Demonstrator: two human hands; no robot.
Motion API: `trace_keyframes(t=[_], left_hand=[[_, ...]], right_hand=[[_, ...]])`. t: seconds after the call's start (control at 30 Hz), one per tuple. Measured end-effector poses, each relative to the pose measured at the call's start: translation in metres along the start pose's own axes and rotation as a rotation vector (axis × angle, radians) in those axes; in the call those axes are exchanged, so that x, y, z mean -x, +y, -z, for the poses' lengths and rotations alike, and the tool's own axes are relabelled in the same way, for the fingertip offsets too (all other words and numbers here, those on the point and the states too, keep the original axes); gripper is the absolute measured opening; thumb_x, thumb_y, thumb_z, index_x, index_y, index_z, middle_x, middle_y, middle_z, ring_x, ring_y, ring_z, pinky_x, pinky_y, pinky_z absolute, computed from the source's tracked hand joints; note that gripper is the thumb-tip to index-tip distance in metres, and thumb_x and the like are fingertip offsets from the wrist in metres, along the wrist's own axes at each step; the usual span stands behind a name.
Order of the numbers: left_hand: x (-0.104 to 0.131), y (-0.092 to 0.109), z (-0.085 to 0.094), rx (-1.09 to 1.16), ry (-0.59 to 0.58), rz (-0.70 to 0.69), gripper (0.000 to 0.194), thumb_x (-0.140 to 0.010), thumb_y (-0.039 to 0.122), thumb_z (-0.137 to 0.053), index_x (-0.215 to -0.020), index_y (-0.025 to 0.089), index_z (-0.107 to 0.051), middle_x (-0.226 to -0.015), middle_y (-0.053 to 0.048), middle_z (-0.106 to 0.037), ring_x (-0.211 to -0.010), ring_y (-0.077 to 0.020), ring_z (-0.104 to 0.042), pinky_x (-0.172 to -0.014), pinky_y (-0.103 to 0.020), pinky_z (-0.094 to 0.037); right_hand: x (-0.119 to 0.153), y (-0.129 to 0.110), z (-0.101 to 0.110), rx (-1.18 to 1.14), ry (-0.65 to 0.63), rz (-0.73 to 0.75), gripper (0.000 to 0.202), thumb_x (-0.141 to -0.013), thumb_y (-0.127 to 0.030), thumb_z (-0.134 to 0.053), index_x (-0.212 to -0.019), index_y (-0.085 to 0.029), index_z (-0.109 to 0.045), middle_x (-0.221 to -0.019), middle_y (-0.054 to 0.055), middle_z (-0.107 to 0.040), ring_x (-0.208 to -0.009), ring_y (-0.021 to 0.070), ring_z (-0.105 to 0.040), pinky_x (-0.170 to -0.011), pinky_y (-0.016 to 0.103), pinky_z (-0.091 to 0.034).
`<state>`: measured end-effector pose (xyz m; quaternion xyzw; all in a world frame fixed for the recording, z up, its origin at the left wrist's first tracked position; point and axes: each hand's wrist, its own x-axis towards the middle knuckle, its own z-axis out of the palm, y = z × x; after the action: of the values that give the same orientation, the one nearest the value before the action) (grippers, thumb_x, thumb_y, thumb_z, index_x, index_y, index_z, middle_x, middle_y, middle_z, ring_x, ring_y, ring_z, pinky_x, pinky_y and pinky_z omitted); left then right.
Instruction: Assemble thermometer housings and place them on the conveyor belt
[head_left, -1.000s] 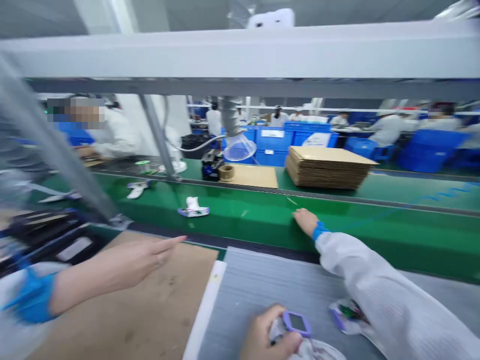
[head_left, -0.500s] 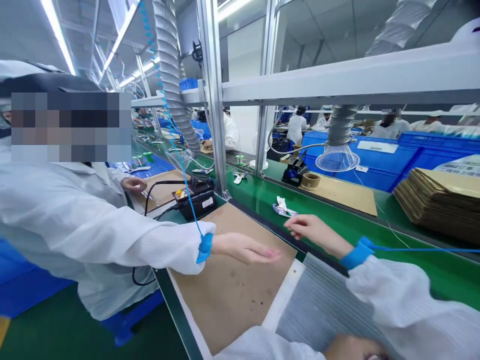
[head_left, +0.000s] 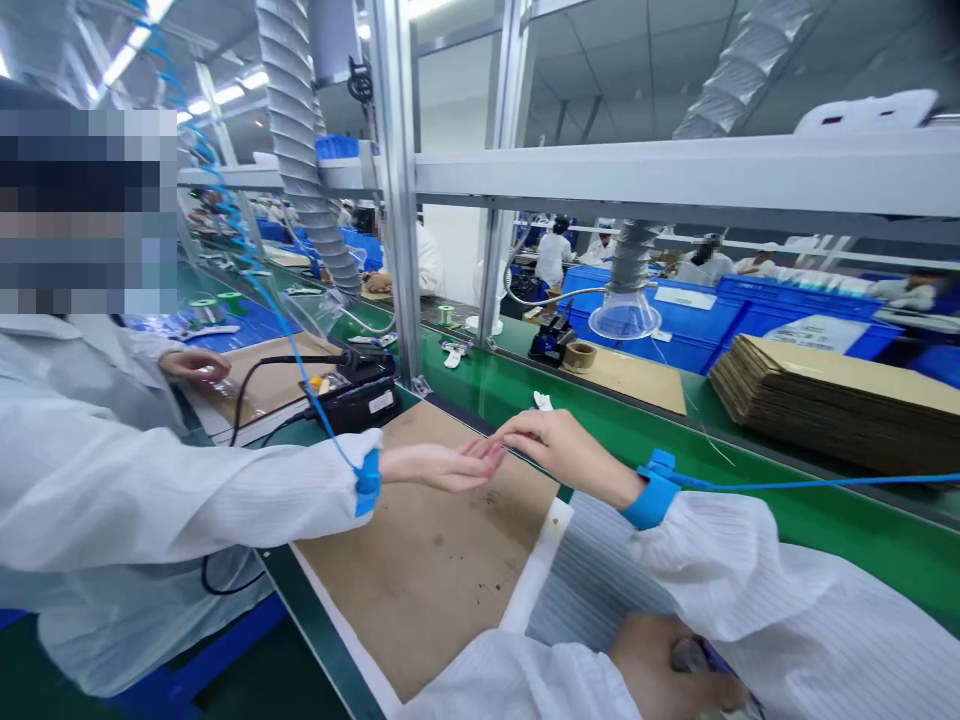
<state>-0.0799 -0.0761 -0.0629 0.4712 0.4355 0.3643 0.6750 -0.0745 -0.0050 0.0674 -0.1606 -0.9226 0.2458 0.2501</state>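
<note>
My right hand [head_left: 559, 450] reaches in from the right, a blue wrist strap [head_left: 651, 495] around its wrist. Its fingers are pinched together at the fingertips of a co-worker's hand [head_left: 442, 465], which is held palm up. Anything between my fingertips is too small or hidden to make out. At the bottom edge, my left hand [head_left: 652, 660] curls around a small dark object with a purple edge [head_left: 694, 655]; its kind is unclear. That hand is above a grey ribbed mat [head_left: 577, 580]. Behind my right hand, a small white part [head_left: 542, 401] lies on the green belt.
Brown board [head_left: 420, 590] covers the bench under the hands. A black boxed device with a cable [head_left: 367, 405] sits at its far left. Beyond the belt are a tape roll [head_left: 579, 356], a clear fume hood [head_left: 625, 316] and stacked cardboard [head_left: 817, 410]. A metal post [head_left: 401, 200] rises nearby.
My right hand has moved left to meet the co-worker's palm, whose fingers now curl up slightly. My left hand shows more, with the dark object in it. The view has shifted right.
</note>
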Motion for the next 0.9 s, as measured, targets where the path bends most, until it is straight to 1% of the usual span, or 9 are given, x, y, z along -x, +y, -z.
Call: trace_keyframes(t=[0.1, 0.13, 0.2, 0.3, 0.4, 0.47, 0.53, 0.7, 0.9], left_hand=[[-0.01, -0.023, -0.043, -0.05, -0.039, -0.007, 0.044, -0.067, 0.042, -0.065, -0.102, 0.017, -0.061, -0.059, 0.002, -0.056, -0.037, -0.0088, -0.05, -0.035, -0.02, -0.042], [-0.011, -0.028, -0.052, -0.076, -0.038, -0.029, 0.042, -0.069, 0.04, -0.064, -0.104, 0.017, -0.061, -0.062, 0.001, -0.057, -0.036, -0.0078, -0.048, -0.034, -0.019, -0.041], [-0.012, -0.029, -0.059, -0.14, -0.017, -0.109, 0.038, -0.072, 0.035, -0.061, -0.106, 0.019, -0.06, -0.075, -0.002, -0.06, -0.038, -0.0063, -0.049, -0.034, -0.017, -0.039], [-0.015, -0.023, -0.054, -0.219, -0.046, -0.254, 0.035, -0.075, 0.034, -0.059, -0.107, 0.021, -0.061, -0.099, -0.005, -0.058, -0.044, -0.0053, -0.051, -0.039, -0.018, -0.042], [-0.016, -0.018, -0.05, -0.263, -0.087, -0.298, 0.033, -0.077, 0.036, -0.058, -0.107, 0.022, -0.061, -0.097, -0.004, -0.055, -0.048, -0.0067, -0.052, -0.042, -0.019, -0.044], [-0.015, -0.017, -0.051, -0.286, -0.095, -0.302, 0.033, -0.077, 0.036, -0.058, -0.107, 0.022, -0.061, -0.095, -0.004, -0.055, -0.05, -0.0077, -0.052, -0.043, -0.019, -0.044], [-0.014, -0.016, -0.054, -0.312, -0.096, -0.309, 0.033, -0.076, 0.036, -0.059, -0.106, 0.022, -0.061, -0.093, -0.004, -0.053, -0.05, -0.0078, -0.052, -0.045, -0.02, -0.045], [-0.012, -0.014, -0.057, -0.374, -0.105, -0.319, 0.032, -0.077, 0.038, -0.06, -0.105, 0.022, -0.061, -0.087, -0.002, -0.05, -0.05, -0.0077, -0.051, -0.046, -0.021, -0.046], [-0.014, -0.015, -0.056, -0.387, -0.096, -0.315, 0.03, -0.078, 0.034, -0.058, -0.105, 0.021, -0.06, -0.091, -0.003, -0.05, -0.052, -0.0089, -0.054, -0.044, -0.02, -0.046]], right_hand=[[0.047, -0.005, 0.043, 0.043, 0.129, -0.088, 0.018, -0.086, -0.018, -0.05, -0.084, -0.02, -0.067, -0.085, 0.0, -0.069, -0.079, 0.0151, -0.063, -0.07, 0.025, -0.046], [0.069, -0.004, 0.054, 0.049, 0.17, -0.142, 0.016, -0.086, -0.019, -0.051, -0.084, -0.02, -0.067, -0.085, 0.0, -0.069, -0.079, 0.015, -0.062, -0.07, 0.025, -0.046], [0.12, 0.003, 0.066, 0.056, 0.276, -0.278, 0.013, -0.086, -0.022, -0.053, -0.085, -0.021, -0.066, -0.085, 0.0, -0.068, -0.079, 0.0149, -0.062, -0.069, 0.025, -0.046], [0.2, 0.019, 0.058, 0.036, 0.455, -0.504, 0.007, -0.083, -0.023, -0.057, -0.083, -0.019, -0.063, -0.08, 0.001, -0.065, -0.076, 0.0152, -0.06, -0.069, 0.026, -0.046], [0.256, 0.033, 0.033, -0.056, 0.507, -0.627, 0.008, -0.081, -0.026, -0.06, -0.085, -0.019, -0.06, -0.083, 0.003, -0.062, -0.077, 0.016, -0.058, -0.07, 0.027, -0.046], [0.271, 0.037, 0.018, -0.104, 0.507, -0.62, 0.011, -0.081, -0.027, -0.061, -0.087, -0.019, -0.058, -0.085, 0.003, -0.06, -0.079, 0.0165, -0.057, -0.072, 0.029, -0.045], [0.272, 0.035, 0.01, -0.128, 0.51, -0.583, 0.01, -0.081, -0.027, -0.06, -0.087, -0.019, -0.058, -0.085, 0.002, -0.059, -0.081, 0.0168, -0.055, -0.074, 0.029, -0.044], [0.265, 0.023, 0.008, -0.126, 0.526, -0.546, 0.003, -0.084, -0.022, -0.056, -0.086, -0.02, -0.058, -0.08, 0.002, -0.058, -0.078, 0.0167, -0.054, -0.071, 0.029, -0.043], [0.271, 0.024, -0.004, 0.013, 0.593, -0.439, 0.01, -0.086, -0.016, -0.051, -0.082, -0.021, -0.058, -0.077, 0.003, -0.061, -0.078, 0.0179, -0.055, -0.071, 0.031, -0.042]])
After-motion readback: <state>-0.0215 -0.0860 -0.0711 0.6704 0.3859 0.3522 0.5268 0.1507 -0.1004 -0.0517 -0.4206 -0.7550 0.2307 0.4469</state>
